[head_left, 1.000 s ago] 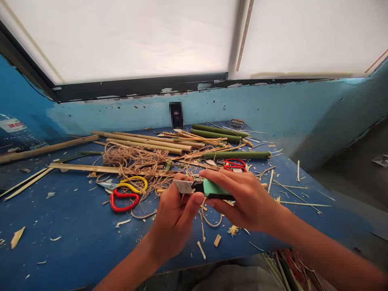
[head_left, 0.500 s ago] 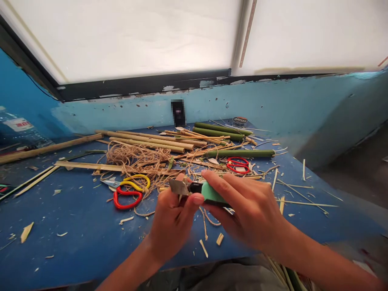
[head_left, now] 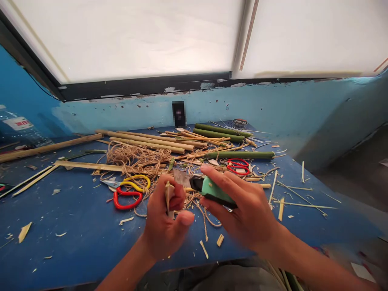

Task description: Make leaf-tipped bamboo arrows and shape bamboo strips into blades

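My right hand (head_left: 250, 212) is closed around a utility knife (head_left: 216, 190) with a green and black handle. Its wide metal blade (head_left: 182, 178) points left, just above the fingers of my left hand (head_left: 163, 230). Curled fingers of that left hand grip a small pale piece of bamboo (head_left: 169, 198), held upright, while the thumb stands away from it. Blade and bamboo piece look apart. Behind both hands spreads a tangle of brown twine (head_left: 136, 157). Left of my left hand lie scissors (head_left: 129, 192) with red and yellow handles.
Bamboo poles (head_left: 148, 144) and green bamboo lengths (head_left: 239, 154) lie toward the wall. Red-handled scissors (head_left: 238, 166) rest beyond my right hand. Shavings litter the blue table (head_left: 91, 246). A plastic bottle (head_left: 21, 127) stands at the far left.
The knife blade has come off the bamboo piece. My left hand has turned the piece more upright and shifted slightly left, its thumb now lifted away from the knife.
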`<state>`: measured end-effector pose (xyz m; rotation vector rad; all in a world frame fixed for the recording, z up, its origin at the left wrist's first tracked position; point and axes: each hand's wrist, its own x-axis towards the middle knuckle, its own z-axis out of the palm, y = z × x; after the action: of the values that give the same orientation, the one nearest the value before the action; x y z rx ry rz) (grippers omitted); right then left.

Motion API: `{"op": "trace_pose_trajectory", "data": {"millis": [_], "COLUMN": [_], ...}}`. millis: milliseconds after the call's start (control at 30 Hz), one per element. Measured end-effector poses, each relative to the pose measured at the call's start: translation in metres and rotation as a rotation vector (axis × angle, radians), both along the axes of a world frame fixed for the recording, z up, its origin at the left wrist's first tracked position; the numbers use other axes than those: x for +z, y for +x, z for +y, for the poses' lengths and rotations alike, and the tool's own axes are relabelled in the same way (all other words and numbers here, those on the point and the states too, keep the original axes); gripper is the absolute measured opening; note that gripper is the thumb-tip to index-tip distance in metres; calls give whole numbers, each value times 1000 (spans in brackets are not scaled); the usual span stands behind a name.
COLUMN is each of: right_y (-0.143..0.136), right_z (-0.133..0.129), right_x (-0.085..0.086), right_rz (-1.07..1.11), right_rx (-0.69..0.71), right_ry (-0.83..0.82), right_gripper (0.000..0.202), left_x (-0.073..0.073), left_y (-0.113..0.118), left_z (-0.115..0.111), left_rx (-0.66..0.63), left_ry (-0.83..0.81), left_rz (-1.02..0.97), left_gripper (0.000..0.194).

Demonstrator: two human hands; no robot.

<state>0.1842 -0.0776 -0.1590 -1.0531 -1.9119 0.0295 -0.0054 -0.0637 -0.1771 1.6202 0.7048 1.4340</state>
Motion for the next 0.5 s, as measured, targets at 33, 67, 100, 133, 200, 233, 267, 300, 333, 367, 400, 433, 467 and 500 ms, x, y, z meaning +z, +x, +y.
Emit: {"op": "trace_pose_trajectory", "data": {"millis": [33,67,100,133,200,233,267,300,333,367,400,433,467,500], "right_y": [3,5,8,11,15,16,17,17,17,17,17,16,16,16], "right_z": [0,-1,-1,-1,-2,-2,-2,-2,-2,-2,-2,-3,-3,-5], "right_x": [1,3,5,7,10,12,13,13,13,12,11,10,9,8], "right_rz": [9,16,19,9,-45,-80,-115,-144,-165,-179,-189,-198,-205,-209], "right_rx": [30,47,55,65,99,114,123,130,134,135,133,128,119,108], "right_ry": [-2,-2,1,4,5,4,1,-5,-14,-21,-30,-39,-46,-53], "right_gripper": [51,52,51,51,50,51,51,52,52,51,49,47,45,43], "left_x": [3,6,8,10,11,10,9,8,7,6,5,4,3,3], "left_y": [-1,-1,-2,-2,-2,-1,-1,0,1,2,2,3,4,4], "left_z": [-1,-2,-3,-4,-6,-6,-6,-6,-5,-4,-2,-1,1,2], "left_rx": [-20,-49,-94,-148,-253,-280,-290,-280,-261,-240,-222,-210,-201,-196], "left_ry": [-30,-75,-137,-205,-309,-342,-360,-359,-343,-326,-318,-320,-324,-330], "left_rz": [-15,-29,-38,-42,-37,-26,-4,19,44,70,92,105,112,119], "left_gripper": [44,46,48,49,50,50,47,44,41,38,36,35,35,35]}}
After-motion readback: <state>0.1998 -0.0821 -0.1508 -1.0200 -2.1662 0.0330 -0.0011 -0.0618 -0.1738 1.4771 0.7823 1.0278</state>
